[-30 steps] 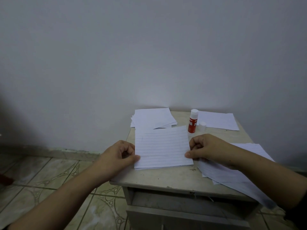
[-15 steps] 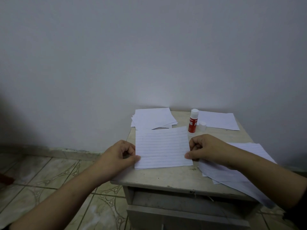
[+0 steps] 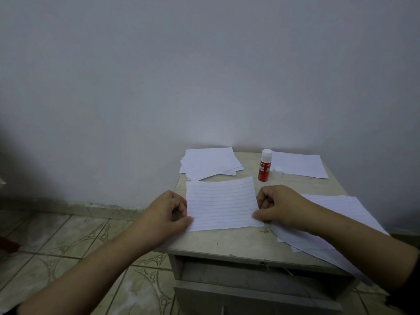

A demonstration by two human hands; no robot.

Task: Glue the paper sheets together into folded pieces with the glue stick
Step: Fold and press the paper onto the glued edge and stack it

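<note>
A ruled paper sheet (image 3: 221, 204) lies flat mid-table (image 3: 227, 243), its long axis and printed lines running left to right, the left hand (image 3: 167, 211) pinching its near-left edge and the right hand (image 3: 276, 206) its near-right edge, fingers curled. Behind it the red glue stick (image 3: 264, 165) stands upright, uncapped, its clear cap (image 3: 277, 171) just beside, on a worn, pale tabletop

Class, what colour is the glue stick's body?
Red, with a white top, on the glue stick; head view.
</note>
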